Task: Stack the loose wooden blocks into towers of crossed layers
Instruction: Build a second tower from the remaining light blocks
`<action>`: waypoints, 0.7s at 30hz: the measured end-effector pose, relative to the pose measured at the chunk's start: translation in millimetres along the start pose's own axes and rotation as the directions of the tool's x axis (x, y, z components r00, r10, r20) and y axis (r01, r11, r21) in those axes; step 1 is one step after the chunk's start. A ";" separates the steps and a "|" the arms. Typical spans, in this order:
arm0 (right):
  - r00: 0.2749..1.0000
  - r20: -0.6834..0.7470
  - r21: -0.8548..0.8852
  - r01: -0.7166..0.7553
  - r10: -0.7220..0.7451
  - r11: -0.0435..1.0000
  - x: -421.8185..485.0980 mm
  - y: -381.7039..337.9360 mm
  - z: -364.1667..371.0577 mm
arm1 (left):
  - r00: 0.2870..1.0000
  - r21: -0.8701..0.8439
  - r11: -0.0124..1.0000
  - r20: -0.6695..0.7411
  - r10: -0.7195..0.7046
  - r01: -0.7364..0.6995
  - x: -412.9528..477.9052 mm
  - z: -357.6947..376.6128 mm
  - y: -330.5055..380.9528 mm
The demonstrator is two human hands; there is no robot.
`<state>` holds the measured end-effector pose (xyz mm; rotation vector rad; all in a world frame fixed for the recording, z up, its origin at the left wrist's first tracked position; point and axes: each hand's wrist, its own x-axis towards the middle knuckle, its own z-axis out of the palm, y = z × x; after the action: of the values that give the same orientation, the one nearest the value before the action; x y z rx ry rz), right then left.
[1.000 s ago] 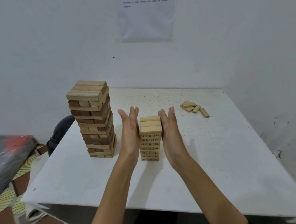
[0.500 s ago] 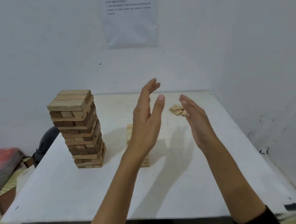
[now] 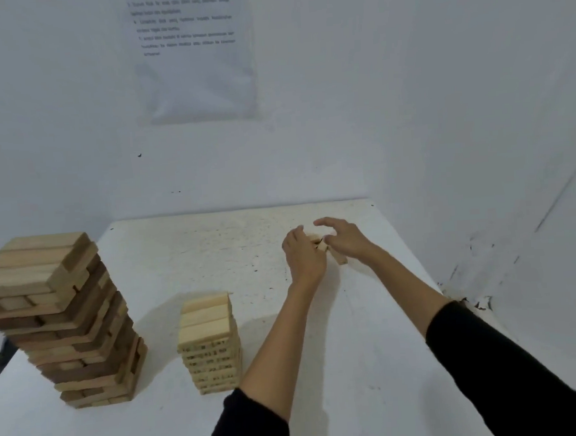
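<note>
A few loose pale wooden blocks (image 3: 339,258) lie at the far right of the white table (image 3: 214,252). My left hand (image 3: 303,254) is at their left side, with its fingers curled in on them. My right hand (image 3: 346,238) arches over them from the right with spread fingers, and its thumb is near the blocks. Most of the pile is hidden between the two hands. A small tower of pale numbered blocks (image 3: 209,344) stands in the middle of the table, near the front. To the left rises a taller, slightly twisted tower of bigger brown and tan blocks (image 3: 60,319).
White walls close in behind the table and along its right side. A printed sheet (image 3: 195,55) hangs on the back wall. The table's left edge runs just beside the big tower.
Both hands left the sides of the small tower, rose, and reached forward and right to the loose blocks. The view shifted right as well.
</note>
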<state>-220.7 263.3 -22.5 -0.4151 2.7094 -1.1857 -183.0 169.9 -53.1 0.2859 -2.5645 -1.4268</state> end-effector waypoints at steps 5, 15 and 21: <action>0.991 0.135 -0.210 0.052 -0.024 0.976 17.8 19.7 20.0 | 0.998 0.246 0.969 0.049 0.028 -0.039 16.6 17.6 -23.8; 0.972 -0.188 -0.068 0.133 -0.144 0.989 4.3 42.4 35.4 | 0.972 0.272 0.941 -0.066 0.227 -0.201 12.6 13.7 -36.1; 0.947 -0.298 -0.063 0.106 -0.120 0.992 -18.4 42.6 47.4 | 0.968 0.375 0.898 -0.007 0.252 -0.231 -5.7 5.9 -34.0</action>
<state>-199.5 263.7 -85.3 -0.4323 3.0131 -1.3156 -176.5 158.6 -85.5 0.0523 -2.6964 -0.8309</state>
